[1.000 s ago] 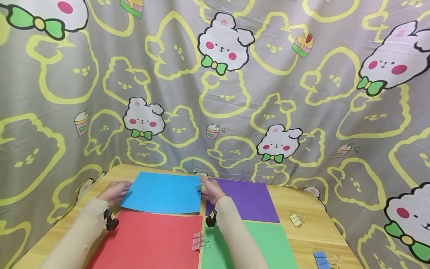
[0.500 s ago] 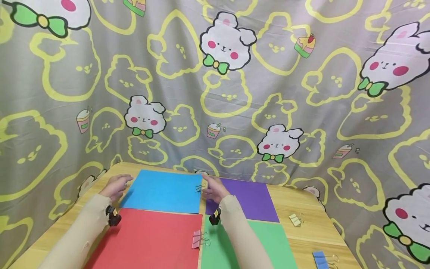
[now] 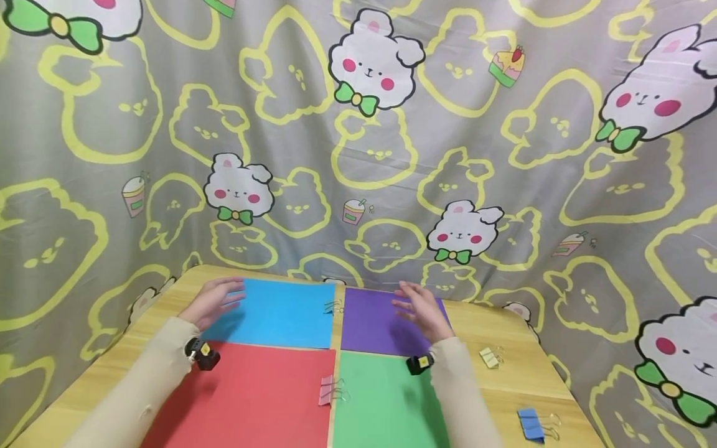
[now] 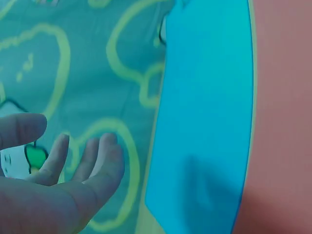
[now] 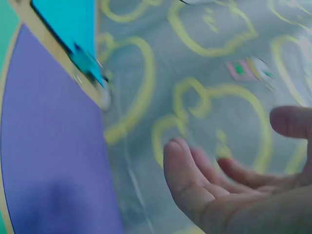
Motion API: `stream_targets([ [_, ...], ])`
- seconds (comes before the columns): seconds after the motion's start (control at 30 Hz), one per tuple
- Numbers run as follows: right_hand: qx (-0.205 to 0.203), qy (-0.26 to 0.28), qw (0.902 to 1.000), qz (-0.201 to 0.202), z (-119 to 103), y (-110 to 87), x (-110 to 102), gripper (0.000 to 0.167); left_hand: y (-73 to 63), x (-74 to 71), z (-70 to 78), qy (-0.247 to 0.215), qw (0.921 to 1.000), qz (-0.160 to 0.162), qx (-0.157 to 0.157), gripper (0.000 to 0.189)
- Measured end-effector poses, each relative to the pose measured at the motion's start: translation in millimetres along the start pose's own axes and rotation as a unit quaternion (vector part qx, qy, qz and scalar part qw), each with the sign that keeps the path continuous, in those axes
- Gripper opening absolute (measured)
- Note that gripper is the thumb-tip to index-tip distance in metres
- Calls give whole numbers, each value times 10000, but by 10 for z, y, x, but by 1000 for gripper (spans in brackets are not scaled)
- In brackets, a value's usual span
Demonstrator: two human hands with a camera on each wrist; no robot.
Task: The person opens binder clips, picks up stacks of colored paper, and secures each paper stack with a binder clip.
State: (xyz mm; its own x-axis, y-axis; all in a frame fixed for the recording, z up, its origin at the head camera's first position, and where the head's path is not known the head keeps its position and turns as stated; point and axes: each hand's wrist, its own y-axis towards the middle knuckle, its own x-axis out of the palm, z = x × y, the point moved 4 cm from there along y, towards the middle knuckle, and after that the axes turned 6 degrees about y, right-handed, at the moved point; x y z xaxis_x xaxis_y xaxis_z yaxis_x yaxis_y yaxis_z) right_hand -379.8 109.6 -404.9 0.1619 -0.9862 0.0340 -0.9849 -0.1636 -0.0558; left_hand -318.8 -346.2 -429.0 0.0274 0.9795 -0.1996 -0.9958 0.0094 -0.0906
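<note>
My left hand [image 3: 215, 302] hovers over the left edge of the blue sheet [image 3: 285, 314], fingers relaxed and apart, holding nothing. A small binder clip [image 3: 330, 307] with wire handles sits on that sheet's right edge. Above the purple sheet [image 3: 366, 323] is my right hand [image 3: 422, 313], also free, with loosely bent fingers. In the right wrist view the clip [image 5: 87, 64] appears blue at the edge of the blue sheet. A pink binder clip [image 3: 326, 391] grips the right edge of the red sheet [image 3: 263, 398], beside the green sheet [image 3: 375, 398].
On the wooden table [image 3: 504, 330] to the right lie a pale yellow binder clip [image 3: 489, 358] and a larger blue binder clip [image 3: 529, 425]. A grey curtain [image 3: 305, 143] with rabbit prints hangs behind the table and along its sides.
The blue sheet, lifted and bowed a second ago, now lies flat. Both hands have let go; the right moved rightward from the clip to above the purple sheet, the left rose slightly rightward.
</note>
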Motion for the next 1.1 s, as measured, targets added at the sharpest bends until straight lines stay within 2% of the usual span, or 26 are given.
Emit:
stream_targets([
  [0.1, -187, -417, 9988, 197, -63, -184, -344, 60, 35, 209, 71, 93, 9997, -200, 112, 59],
  [0.27, -416, -1148, 9908, 586, -199, -414, -816, 56, -2, 478, 280, 196, 9988, -395, 235, 56],
  [0.33, -509, -1559, 9829, 839, -265, -503, -1036, 57, 10, 626, 337, 349, 9983, -412, 233, 53],
  [0.4, -568, -2034, 9710, 1121, -315, -582, -1259, 58, 46, 800, 370, 591, 9975, -360, 174, 50],
  [0.53, -349, -2832, 9460, 1537, -271, -712, -1642, 62, 142, 1216, 398, 1400, 9897, -296, 94, 44],
  [0.6, -98, -3170, 9345, 1617, -192, -747, -1795, 67, 183, 1430, 409, 1849, 9820, -365, 79, 42],
  [0.7, 274, -3554, 9183, 1723, -90, -746, -1982, 71, 259, 1710, 453, 2467, 9677, -465, 228, 40],
  [0.77, 499, -3729, 9099, 1750, 1, -734, -2085, 74, 317, 1870, 473, 2875, 9565, -398, 311, 30],
  [0.83, 658, -3744, 9082, 1753, 101, -717, -2157, 76, 372, 2017, 485, 3229, 9449, -331, 421, 24],
  [0.9, 750, -3724, 9080, 1769, 190, -704, -2201, 76, 426, 2148, 491, 3581, 9319, -246, 512, 33],
  [0.97, 774, -3730, 9079, 1750, 267, -698, -2222, 76, 468, 2276, 490, 3792, 9235, -259, 510, 40],
  [1.03, 777, -3765, 9070, 1721, 327, -696, -2226, 71, 483, 2391, 496, 3957, 9169, -307, 421, 33],
  [1.1, 729, -3845, 9048, 1678, 367, -697, -2224, 64, 469, 2497, 518, 4151, 9084, -357, 335, 16],
])
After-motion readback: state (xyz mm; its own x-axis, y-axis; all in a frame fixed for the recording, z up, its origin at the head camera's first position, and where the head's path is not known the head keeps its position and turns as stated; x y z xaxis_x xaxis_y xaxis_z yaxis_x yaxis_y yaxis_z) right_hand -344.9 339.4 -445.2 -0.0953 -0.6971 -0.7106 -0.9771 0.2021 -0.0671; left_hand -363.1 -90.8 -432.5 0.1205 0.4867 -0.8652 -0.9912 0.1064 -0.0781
